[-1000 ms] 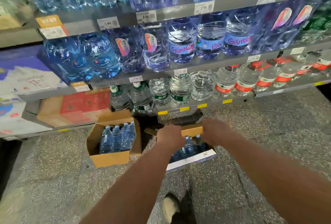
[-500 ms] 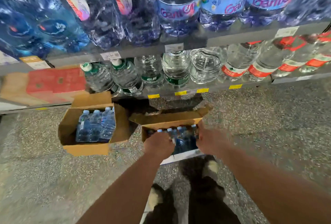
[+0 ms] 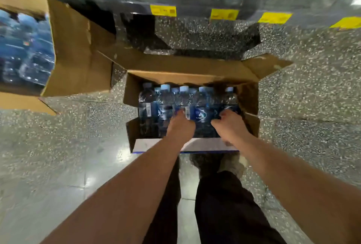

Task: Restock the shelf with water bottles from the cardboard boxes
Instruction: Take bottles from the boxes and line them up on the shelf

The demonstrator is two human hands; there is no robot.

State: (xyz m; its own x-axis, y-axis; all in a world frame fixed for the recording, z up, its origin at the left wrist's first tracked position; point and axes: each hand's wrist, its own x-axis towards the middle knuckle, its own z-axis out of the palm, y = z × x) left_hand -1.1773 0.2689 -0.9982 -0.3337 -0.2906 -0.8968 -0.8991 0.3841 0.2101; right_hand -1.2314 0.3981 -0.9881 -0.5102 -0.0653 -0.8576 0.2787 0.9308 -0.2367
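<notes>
Left: open corrugated cardboard box (image 3: 78,58), glossy film-wrapped bottles (image 3: 25,58) inside. Centre: 2nd cardboard box (image 3: 185,70), flaps splayed, on speckled terrazzo floor (image 3: 312,87); holds upright clear water bottles (image 3: 166,103) with pale round caps, dark blue labels and a barcode strip; text blurred. Left hand (image 3: 180,124) and right hand (image 3: 230,124) reach in, fingers bent onto bottles; grip cannot be told. Yellow shelf tags (image 3: 163,10) unreadable.

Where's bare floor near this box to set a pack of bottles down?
Bare floor lies right of the box, up to the shelf, and left of it, this side of the second box. Crowded: inside the box, where the left hand and right hand sit among the bottles, and by the shoe.
</notes>
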